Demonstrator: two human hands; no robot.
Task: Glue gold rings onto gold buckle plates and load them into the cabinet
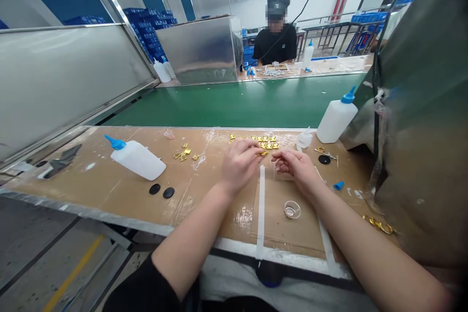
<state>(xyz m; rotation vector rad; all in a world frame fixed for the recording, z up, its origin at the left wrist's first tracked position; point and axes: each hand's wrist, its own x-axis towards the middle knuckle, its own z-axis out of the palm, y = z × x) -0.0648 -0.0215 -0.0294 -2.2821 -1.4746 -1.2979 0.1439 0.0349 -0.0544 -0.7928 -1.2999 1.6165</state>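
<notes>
In the head view, the left hand (239, 162), near the centre of the frame, appears to pinch a small gold piece (263, 153) at its fingertips. The right hand (297, 165), just right of it, has its fingers curled together; whether they grasp anything, I cannot tell. Just above, gold square pieces (273, 139) lie in rows. Good handling here probably means a light pinch by the edges, steady wrists, and knuckles clear of those rows and the clear round cup (292, 210), lower right of centre.

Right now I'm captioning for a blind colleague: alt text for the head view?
A person's left hand and right hand nearly meet above a cardboard-topped bench, beside gold pieces. White bottles with blue caps flank them; another person is opposite.
</notes>
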